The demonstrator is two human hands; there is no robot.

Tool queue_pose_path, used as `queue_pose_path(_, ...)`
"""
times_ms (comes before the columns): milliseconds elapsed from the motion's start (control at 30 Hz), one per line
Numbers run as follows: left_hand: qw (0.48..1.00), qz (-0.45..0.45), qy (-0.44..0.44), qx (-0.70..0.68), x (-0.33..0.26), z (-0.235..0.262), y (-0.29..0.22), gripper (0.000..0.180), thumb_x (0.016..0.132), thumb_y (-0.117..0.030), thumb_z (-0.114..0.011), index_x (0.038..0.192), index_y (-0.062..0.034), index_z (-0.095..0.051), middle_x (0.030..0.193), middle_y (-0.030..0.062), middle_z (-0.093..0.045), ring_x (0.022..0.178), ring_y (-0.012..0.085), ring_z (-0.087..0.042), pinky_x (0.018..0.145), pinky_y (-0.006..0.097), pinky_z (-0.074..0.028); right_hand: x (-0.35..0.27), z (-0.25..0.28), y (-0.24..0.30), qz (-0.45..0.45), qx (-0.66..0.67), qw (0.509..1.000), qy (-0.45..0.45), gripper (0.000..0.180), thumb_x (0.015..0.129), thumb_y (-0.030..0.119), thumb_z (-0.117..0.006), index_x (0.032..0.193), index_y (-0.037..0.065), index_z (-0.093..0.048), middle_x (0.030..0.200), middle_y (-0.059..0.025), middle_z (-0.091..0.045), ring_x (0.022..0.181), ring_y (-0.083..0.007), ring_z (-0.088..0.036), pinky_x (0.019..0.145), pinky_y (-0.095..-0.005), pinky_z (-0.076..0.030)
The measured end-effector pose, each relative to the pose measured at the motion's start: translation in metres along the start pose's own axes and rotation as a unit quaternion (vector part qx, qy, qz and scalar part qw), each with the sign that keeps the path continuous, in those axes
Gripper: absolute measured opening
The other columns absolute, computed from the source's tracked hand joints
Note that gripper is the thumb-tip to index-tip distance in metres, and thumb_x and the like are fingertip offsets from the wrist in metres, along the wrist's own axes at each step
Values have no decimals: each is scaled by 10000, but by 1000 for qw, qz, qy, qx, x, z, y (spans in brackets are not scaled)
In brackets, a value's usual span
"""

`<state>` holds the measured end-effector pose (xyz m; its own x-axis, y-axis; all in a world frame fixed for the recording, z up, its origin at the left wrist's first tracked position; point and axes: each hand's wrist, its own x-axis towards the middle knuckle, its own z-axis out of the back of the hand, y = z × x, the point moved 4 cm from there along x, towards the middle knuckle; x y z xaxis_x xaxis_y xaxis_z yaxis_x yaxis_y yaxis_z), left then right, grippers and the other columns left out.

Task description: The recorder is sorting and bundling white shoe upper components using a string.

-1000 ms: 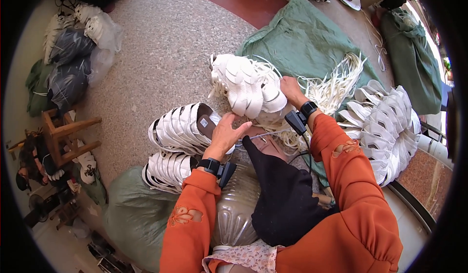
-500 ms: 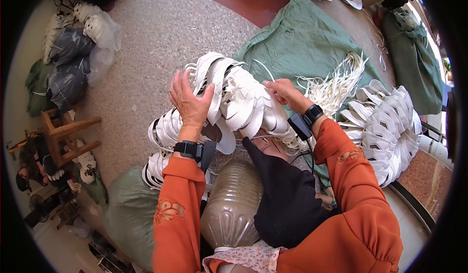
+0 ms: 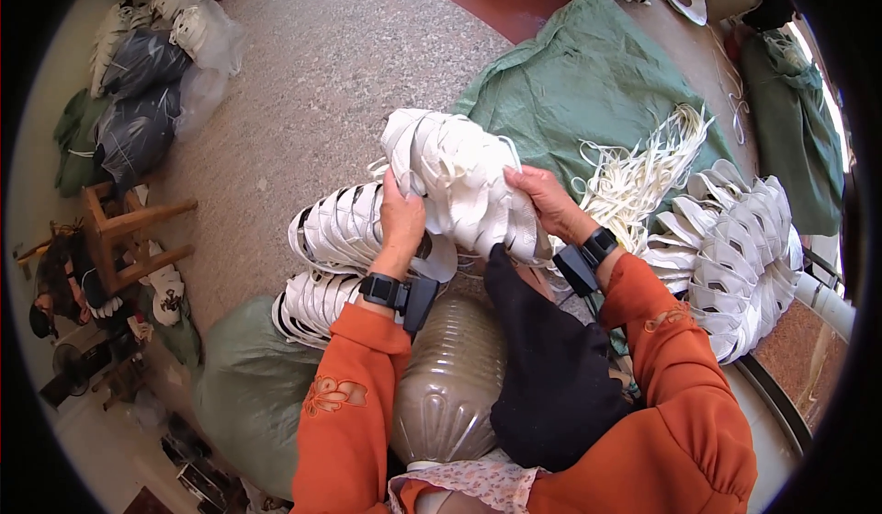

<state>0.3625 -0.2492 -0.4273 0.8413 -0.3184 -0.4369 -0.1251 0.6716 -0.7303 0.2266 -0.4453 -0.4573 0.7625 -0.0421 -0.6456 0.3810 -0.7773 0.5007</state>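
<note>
A curved bundle of nested white shoe uppers (image 3: 464, 169) is held up in front of me, between both hands. My left hand (image 3: 401, 220) is closed on its lower left side, with part of the fingers out of sight. At the right side, my right hand (image 3: 551, 203) has its fingers bent on the bundle's edge. A thin white strip runs near that hand; I cannot make out whether the fingers pinch it. Close by on the left, a second bundle of uppers (image 3: 338, 225) lies on the floor, with a third bundle (image 3: 317, 305) nearer to me.
Loose white laces (image 3: 643, 183) lie on a green sack (image 3: 570, 91). Farther right is a large ring of white uppers (image 3: 740, 266). A ribbed clear plastic jug (image 3: 450, 376) stands before me beside my black-clad leg (image 3: 551, 376). A wooden stool (image 3: 124, 229) is at left.
My left hand has gone from spread fingers to a grip on the bundle. The right hand has come down slightly, against the bundle's side. The whole view has shifted a little.
</note>
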Motion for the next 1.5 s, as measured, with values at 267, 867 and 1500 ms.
queue_pose_path(267, 975, 68, 45, -205, -73, -38, 24, 696, 764, 96, -388, 1419, -57, -210, 1106, 242, -579, 786, 278, -659, 463, 283, -550, -36, -7, 0, -15, -44, 999, -13, 305, 910, 219, -645, 1102, -16, -623, 986, -75, -673, 836, -122, -637, 736, -274, -532)
queue_pose_path(867, 926, 108, 318, -173, -164, 12, -35, 592, 819, 27, -407, 1395, -22, -278, 762, 85, -571, 462, 137, -516, 437, 287, -482, -117, -26, 76, -34, -216, 976, 5, 237, 877, 190, -669, 976, -24, -698, 820, -26, -683, 686, -65, -614, 631, -211, -494)
queue_pose_path(1500, 886, 112, 371, -255, -144, 1, -45, 538, 819, 68, -405, 1351, 16, -342, 917, 72, -590, 544, 108, -524, 431, 250, -489, -113, -18, 83, -47, -220, 974, -4, 201, 888, 173, -641, 932, -17, -692, 807, -24, -680, 652, -56, -607, 595, -197, -476)
